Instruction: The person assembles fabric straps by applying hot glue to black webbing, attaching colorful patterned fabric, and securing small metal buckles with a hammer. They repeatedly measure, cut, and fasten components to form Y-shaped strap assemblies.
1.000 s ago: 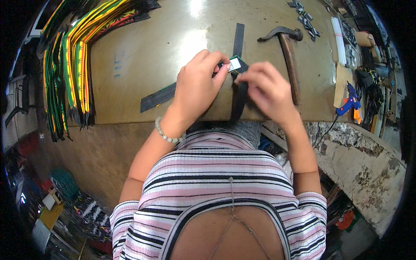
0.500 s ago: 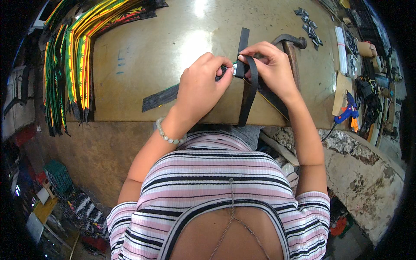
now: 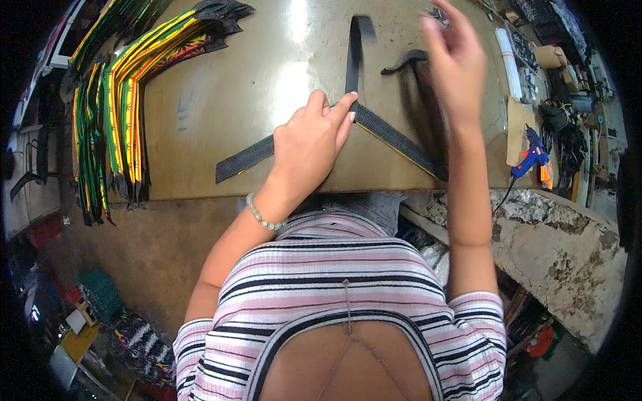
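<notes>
My left hand (image 3: 309,137) is closed, pinching the joint of a Y-shaped black webbing strap (image 3: 394,140) between thumb and fingers. Two wide arms of it, with yellow and green showing along their edges, spread toward the near side of the table. A narrower black band (image 3: 352,57) runs away from the joint and curls over at its far end. Blurred by movement, my right hand (image 3: 460,73) reaches over the far right with thumb and fingers apart. Small dark metal clips (image 3: 439,15) lie at its fingertips, partly covered.
A hammer (image 3: 403,60) lies beside my right forearm, mostly hidden. Stacked striped straps (image 3: 124,127) cover the table's left side. On the right are a blue glue gun (image 3: 531,157), a bundle of white strips (image 3: 509,63) and tangled black cords (image 3: 562,127).
My right hand has let go of the black band and moved far right, toward the clips. The band's loop now lies stretched away from me. My left hand stays at the joint.
</notes>
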The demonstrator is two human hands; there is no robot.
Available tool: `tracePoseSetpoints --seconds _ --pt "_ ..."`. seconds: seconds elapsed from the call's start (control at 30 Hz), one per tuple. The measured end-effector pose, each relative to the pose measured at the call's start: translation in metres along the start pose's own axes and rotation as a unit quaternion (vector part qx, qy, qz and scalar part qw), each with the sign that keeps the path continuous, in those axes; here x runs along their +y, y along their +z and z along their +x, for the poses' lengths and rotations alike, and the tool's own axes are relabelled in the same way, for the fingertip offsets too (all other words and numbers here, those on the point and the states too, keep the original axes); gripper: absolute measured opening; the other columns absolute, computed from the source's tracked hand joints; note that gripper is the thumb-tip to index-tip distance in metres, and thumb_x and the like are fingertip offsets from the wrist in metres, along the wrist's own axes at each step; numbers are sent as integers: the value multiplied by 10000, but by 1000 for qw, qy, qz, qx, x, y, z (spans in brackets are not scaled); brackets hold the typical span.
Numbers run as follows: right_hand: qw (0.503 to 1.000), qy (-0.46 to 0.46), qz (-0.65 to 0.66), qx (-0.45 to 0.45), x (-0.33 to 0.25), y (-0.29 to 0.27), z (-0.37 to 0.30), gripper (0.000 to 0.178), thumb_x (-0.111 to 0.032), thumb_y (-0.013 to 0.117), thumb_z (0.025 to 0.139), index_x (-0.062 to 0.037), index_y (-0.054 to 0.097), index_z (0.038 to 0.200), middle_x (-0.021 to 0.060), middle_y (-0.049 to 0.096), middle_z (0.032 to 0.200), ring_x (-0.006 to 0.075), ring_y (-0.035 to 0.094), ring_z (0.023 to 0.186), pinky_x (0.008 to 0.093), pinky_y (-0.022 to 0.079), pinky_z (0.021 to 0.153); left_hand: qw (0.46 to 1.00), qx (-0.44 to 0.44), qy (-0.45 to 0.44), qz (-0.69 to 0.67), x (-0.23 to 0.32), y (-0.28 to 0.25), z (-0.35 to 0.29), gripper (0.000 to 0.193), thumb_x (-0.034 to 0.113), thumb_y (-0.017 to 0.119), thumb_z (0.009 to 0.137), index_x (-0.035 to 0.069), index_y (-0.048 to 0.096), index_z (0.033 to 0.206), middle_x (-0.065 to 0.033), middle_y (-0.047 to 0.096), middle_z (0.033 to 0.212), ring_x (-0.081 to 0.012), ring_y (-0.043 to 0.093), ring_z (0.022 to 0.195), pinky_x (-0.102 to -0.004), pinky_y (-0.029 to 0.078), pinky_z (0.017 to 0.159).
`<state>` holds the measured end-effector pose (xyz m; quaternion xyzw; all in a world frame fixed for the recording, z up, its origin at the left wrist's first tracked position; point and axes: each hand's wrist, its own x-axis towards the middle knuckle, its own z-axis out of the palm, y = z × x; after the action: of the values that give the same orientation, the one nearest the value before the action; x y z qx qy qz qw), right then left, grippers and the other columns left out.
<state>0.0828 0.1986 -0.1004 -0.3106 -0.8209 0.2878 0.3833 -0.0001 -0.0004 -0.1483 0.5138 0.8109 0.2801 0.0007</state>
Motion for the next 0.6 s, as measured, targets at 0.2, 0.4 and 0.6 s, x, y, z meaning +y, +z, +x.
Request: tracePoseSetpoints --seconds 0.2,0.4,0.6 --pt "935 93 -336 -67 30 -49 -60 416 -376 530 997 22 639 1042 221 660 1040 415 631 967 474 496 838 998 -30 -6 -55 -3 -5 1 257 240 591 948 199 660 1192 -73 560 844 -253 616 678 -378 500 581" --pt "939 100 -290 -153 20 -49 -78 465 -458 554 965 -11 601 1083 207 626 1084 404 611 998 476 496 843 978 -22 -62 -196 -17 -10 1 231 182 596 937 79 585 1144 -98 562 887 -235 575 681 -346 479 645" --pt "930 198 -272 -148 -2 -59 -52 389 -328 608 942 12 596 1131 264 661 896 426 661 857 486 510 759 971 22 -45 -234 -20 -5 -4 212 99 678 863 58 597 1055 -74 509 828 -183 502 629 -320 438 589"
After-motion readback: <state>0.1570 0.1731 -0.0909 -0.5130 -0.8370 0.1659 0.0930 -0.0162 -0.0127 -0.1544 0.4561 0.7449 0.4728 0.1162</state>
